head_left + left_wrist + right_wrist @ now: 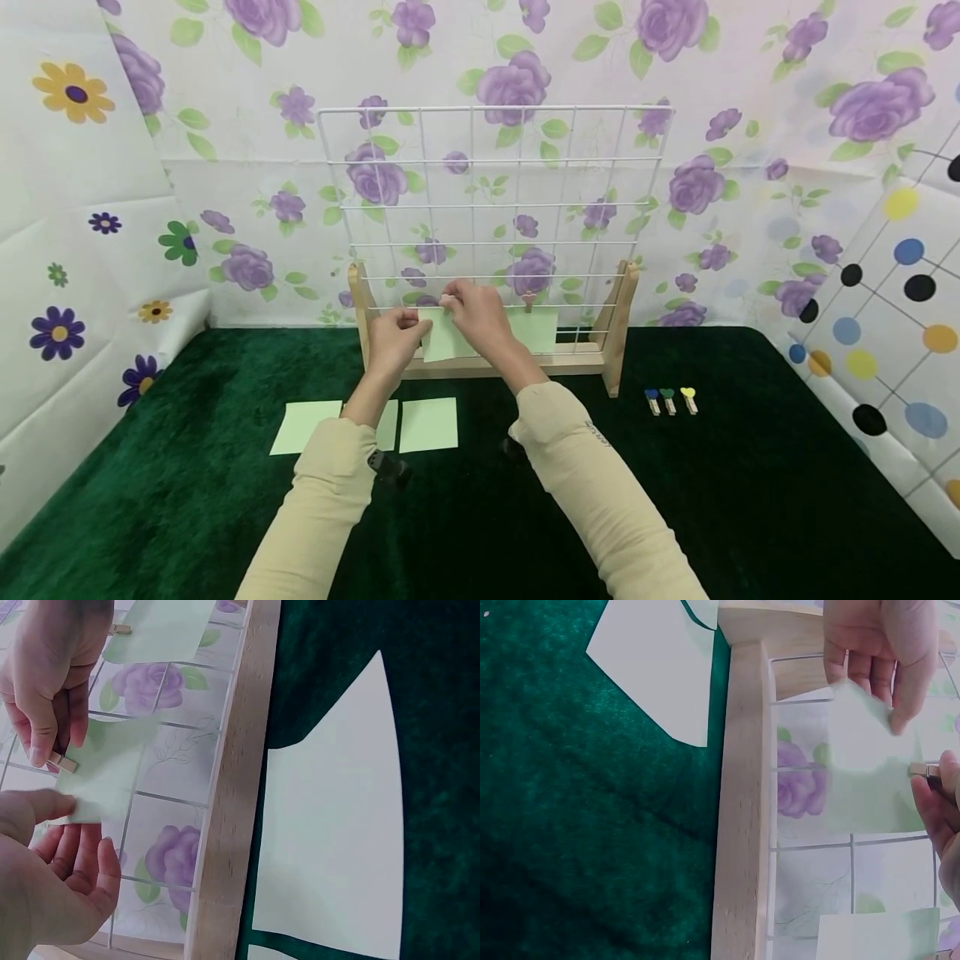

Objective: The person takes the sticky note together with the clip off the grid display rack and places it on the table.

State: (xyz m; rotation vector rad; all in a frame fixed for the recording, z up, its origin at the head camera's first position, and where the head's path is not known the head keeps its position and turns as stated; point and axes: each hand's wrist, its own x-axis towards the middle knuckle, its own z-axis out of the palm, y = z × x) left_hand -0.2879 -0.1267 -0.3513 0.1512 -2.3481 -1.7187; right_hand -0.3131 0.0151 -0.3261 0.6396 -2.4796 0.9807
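My left hand [393,343] pinches the left edge of a pale green paper sheet [442,340] against the lower part of a white wire grid [495,205]. My right hand [480,317] pinches a small wooden clothespin [64,762] at the sheet's top edge; in the right wrist view the clothespin [921,771] sits at the paper's border. To the right, another pale green sheet [538,331] hangs from the grid under a small clothespin [528,303]. The right hand partly hides the held sheet's upper right in the head view.
The grid stands in a wooden base [525,364]. Pale green sheets [429,425] lie on the dark green cloth [465,517] in front, partly behind the left forearm. Three clothespins with blue, green [668,401] and yellow heart tops lie at the right.
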